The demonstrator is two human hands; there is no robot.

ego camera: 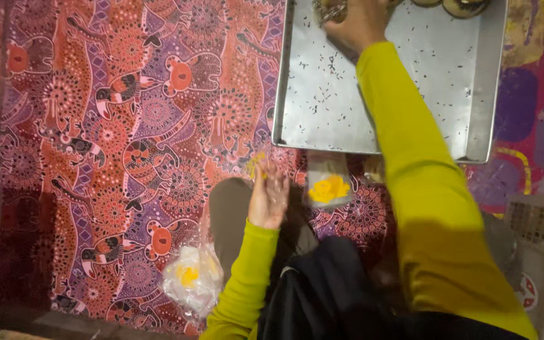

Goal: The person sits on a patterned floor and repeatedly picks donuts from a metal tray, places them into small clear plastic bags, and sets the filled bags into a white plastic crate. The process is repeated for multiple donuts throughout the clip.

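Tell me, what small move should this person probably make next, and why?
Probably bring the right hand back with the round piece it grips at the tray's far edge. The left hand waits open, a yellow bit at its fingertips, beside the packet of yellow filling.

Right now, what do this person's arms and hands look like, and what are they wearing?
Both arms wear long, plain yellow-green sleeves reaching the wrists, smooth with no markings. The left hand and right hand are bare: no gloves, and no rings or watch that I can make out.

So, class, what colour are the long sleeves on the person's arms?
Yellow-green sleeves, clearest in the head view.
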